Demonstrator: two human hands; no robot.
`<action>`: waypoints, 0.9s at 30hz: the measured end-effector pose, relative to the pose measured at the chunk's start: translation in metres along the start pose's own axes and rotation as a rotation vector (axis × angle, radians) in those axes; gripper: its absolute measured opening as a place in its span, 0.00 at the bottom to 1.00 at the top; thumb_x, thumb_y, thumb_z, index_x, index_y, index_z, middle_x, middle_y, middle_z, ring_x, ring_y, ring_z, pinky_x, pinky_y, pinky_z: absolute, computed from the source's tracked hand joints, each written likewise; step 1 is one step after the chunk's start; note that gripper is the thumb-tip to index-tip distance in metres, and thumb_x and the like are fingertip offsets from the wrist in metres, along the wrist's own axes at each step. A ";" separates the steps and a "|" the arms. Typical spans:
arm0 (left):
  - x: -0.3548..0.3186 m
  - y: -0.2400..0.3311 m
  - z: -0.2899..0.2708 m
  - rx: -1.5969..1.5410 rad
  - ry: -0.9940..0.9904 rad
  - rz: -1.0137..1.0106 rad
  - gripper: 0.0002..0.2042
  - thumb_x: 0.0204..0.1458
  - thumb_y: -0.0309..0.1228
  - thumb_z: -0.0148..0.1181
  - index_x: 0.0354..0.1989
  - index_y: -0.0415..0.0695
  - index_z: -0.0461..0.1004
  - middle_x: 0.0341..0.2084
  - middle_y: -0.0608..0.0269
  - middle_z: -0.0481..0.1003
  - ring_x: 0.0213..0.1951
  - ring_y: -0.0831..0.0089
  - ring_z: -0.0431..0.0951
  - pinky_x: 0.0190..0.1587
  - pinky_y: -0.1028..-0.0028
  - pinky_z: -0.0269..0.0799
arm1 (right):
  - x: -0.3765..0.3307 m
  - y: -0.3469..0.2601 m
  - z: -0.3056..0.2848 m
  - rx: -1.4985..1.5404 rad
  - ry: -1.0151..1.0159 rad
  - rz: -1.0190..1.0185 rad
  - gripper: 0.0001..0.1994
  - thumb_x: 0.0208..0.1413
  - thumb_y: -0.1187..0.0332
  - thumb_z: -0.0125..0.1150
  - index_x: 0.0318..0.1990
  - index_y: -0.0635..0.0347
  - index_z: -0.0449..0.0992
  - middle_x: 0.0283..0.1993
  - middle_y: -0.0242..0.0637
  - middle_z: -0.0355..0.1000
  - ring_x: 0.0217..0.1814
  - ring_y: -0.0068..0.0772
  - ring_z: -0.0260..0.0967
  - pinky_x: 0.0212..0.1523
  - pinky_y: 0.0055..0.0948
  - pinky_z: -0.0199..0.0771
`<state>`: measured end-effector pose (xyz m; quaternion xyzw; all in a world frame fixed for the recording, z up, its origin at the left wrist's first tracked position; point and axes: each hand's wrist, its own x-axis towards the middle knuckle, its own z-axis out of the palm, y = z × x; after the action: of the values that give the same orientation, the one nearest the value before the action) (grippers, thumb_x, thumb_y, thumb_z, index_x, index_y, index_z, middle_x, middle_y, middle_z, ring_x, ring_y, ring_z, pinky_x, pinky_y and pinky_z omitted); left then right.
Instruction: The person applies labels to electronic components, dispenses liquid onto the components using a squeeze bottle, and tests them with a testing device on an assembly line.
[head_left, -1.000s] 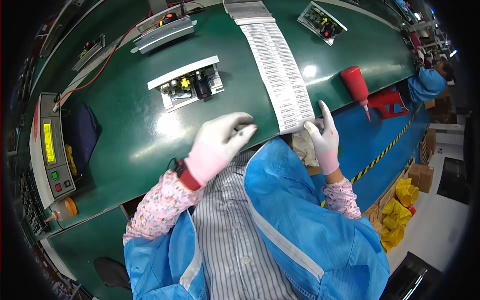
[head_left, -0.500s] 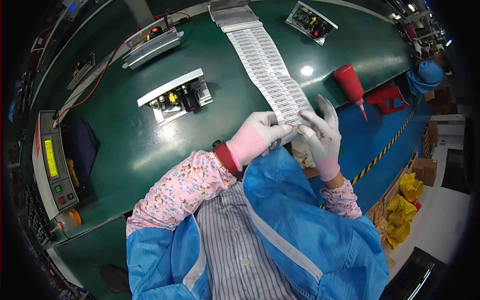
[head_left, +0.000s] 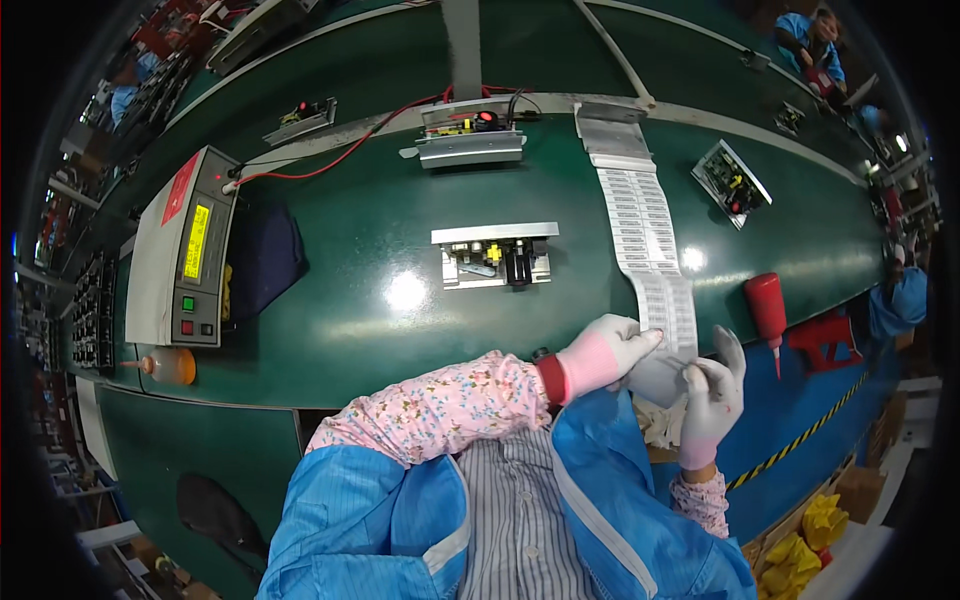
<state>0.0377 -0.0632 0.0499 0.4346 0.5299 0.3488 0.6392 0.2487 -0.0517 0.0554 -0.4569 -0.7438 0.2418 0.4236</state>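
A long strip of white printed labels (head_left: 640, 225) runs from a grey metal holder (head_left: 613, 130) at the back of the bench towards me. Its near end bends over the bench edge, where pale backing (head_left: 660, 382) shows without labels. My left hand (head_left: 606, 353), in a white glove with a pink cuff, is closed on the left side of the strip, thumb on top. At the strip's right edge, my right hand (head_left: 714, 400), gloved alike, has thumb and forefinger pinched together while its other fingers point up. Any single label between those fingertips is too small to make out.
A circuit board in a metal bracket (head_left: 495, 256) stands mid-bench; similar units (head_left: 470, 148) (head_left: 732, 184) lie behind and right. At left is a meter with a yellow display (head_left: 197, 243). A red squeeze bottle (head_left: 765, 308) lies near the right edge, beside a red stool (head_left: 825, 340).
The view has swung left and up, so the bench appears lower and further right. Both hands stay at the strip's near end; my right thumb and forefinger have come together at its edge.
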 end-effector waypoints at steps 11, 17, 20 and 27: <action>-0.046 -0.016 -0.132 0.427 1.273 0.768 0.13 0.59 0.30 0.59 0.50 0.39 0.77 0.41 0.56 0.79 0.41 0.66 0.78 0.46 0.73 0.73 | 0.080 -0.080 0.058 0.386 -0.279 0.314 0.15 0.62 0.66 0.59 0.42 0.75 0.80 0.66 0.54 0.69 0.66 0.45 0.66 0.65 0.30 0.62; -0.055 -0.038 -0.123 -0.024 1.006 0.586 0.12 0.67 0.30 0.51 0.51 0.37 0.75 0.44 0.59 0.77 0.42 0.76 0.74 0.47 0.78 0.71 | 0.112 -0.097 0.136 0.327 -0.553 0.219 0.18 0.56 0.62 0.67 0.41 0.73 0.82 0.59 0.51 0.75 0.49 0.35 0.75 0.47 0.25 0.73; -0.059 -0.041 -0.123 -0.079 0.983 0.543 0.11 0.67 0.30 0.50 0.50 0.38 0.76 0.42 0.61 0.77 0.39 0.79 0.73 0.43 0.80 0.71 | 0.115 -0.100 0.155 0.380 -0.617 0.250 0.16 0.58 0.63 0.67 0.40 0.73 0.82 0.59 0.49 0.75 0.47 0.30 0.72 0.47 0.22 0.71; -0.061 -0.039 -0.120 -0.284 0.939 0.492 0.10 0.65 0.30 0.53 0.45 0.37 0.76 0.38 0.61 0.77 0.35 0.78 0.71 0.39 0.78 0.69 | 0.118 -0.100 0.169 0.509 -0.693 0.384 0.16 0.59 0.64 0.66 0.39 0.73 0.81 0.57 0.44 0.76 0.43 0.23 0.70 0.47 0.18 0.68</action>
<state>-0.0925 -0.1104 0.0297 0.2531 0.5887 0.7125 0.2860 0.0309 0.0106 0.0900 -0.3602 -0.6604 0.6288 0.1967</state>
